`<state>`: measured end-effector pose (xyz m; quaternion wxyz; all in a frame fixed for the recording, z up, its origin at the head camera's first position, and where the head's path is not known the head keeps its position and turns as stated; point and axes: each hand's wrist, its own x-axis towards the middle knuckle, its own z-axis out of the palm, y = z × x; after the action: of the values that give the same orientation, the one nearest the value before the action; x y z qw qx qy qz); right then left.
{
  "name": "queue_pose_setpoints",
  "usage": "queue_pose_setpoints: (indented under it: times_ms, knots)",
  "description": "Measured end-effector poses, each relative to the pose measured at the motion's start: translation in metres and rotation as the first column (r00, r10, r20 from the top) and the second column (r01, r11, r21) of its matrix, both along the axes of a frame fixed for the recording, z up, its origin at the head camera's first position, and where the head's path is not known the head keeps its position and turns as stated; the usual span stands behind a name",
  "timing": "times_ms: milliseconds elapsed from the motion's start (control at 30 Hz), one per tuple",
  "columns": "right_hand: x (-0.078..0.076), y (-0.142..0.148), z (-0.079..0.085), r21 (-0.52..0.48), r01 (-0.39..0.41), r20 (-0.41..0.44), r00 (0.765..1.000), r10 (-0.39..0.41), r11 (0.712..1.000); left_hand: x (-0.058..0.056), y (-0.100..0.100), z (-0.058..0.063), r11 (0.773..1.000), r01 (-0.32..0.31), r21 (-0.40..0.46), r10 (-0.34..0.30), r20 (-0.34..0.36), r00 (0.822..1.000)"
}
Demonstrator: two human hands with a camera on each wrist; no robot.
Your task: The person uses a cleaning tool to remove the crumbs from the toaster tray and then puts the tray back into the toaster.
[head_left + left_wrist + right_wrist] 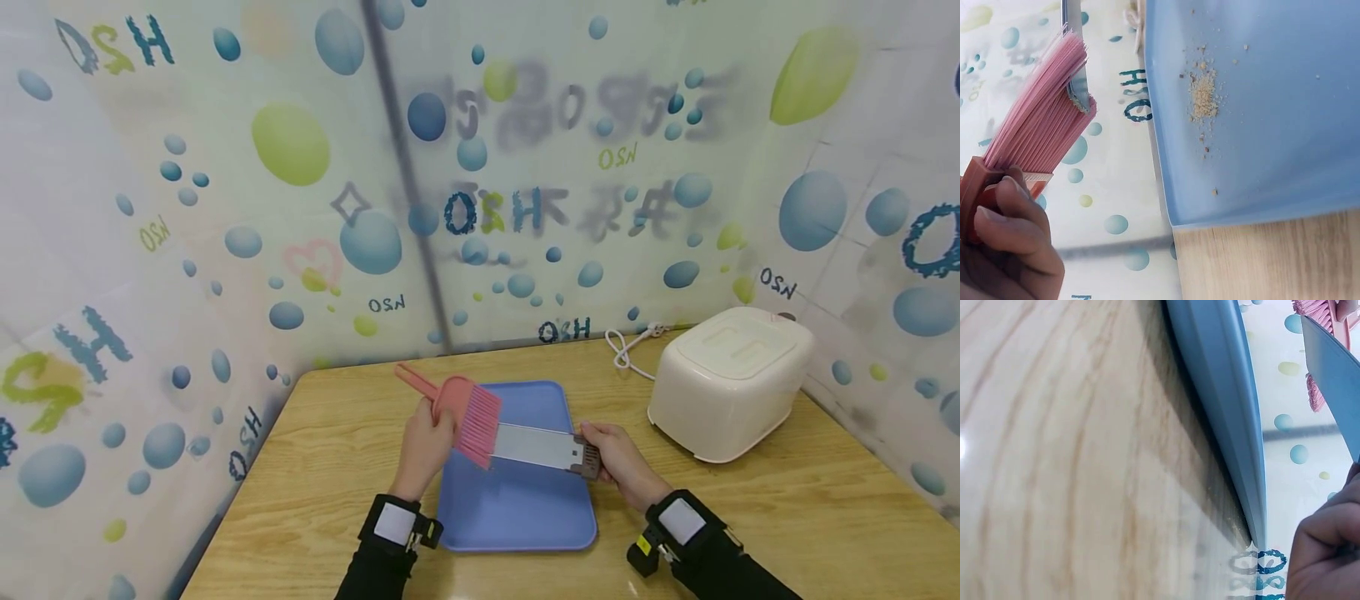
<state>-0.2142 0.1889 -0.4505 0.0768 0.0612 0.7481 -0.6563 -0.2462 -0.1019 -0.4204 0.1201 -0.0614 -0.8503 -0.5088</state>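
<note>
My left hand (424, 442) grips a pink brush (467, 412) by its base, with its handle pointing up and to the left. The brush's bristles (1041, 119) meet the end of a flat metal crumb tray in the left wrist view. At the other end, my right hand (621, 463) pinches the grey-brown end piece of this crumb tray (534, 446). Both are held over a blue tray (517, 521) on the table. A small heap of pale crumbs (1204, 97) lies in the blue tray, with loose bits scattered around it.
A white toaster (727, 392) stands at the right, behind my right hand. Its white cord (621, 350) runs loosely toward the back edge of the wooden table (315, 500). A patterned curtain (300, 250) hangs behind and along both sides.
</note>
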Motion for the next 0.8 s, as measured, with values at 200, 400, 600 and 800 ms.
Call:
queue_pose_setpoints:
  times_ms: [200, 400, 600, 800]
  knots:
    - [-0.0003, 0.0007, 0.0008, -0.004, -0.009, 0.000, 1.000, 0.009, 1.000, -0.0015, -0.0013, -0.0015, 1.000, -0.008, 0.008, 0.008, -0.011, 1.000]
    - [-0.0003, 0.0025, -0.0002, -0.002, -0.007, 0.001, 1.000, 0.007, 1.000, -0.0008, -0.0022, -0.0011, 1.000, -0.008, 0.019, 0.008, 0.004, 1.000]
    - [-0.0011, 0.0050, -0.0028, 0.003, -0.002, 0.007, 1.000, 0.002, 1.000, -0.0008, -0.0028, -0.0021, 0.999, -0.004, 0.038, 0.004, -0.005, 1.000]
    - [-0.0008, 0.0070, -0.0048, 0.017, 0.004, 0.009, 1.000, -0.004, 1.000, -0.0005, -0.0021, -0.0016, 0.998, 0.002, 0.055, -0.001, -0.008, 1.000]
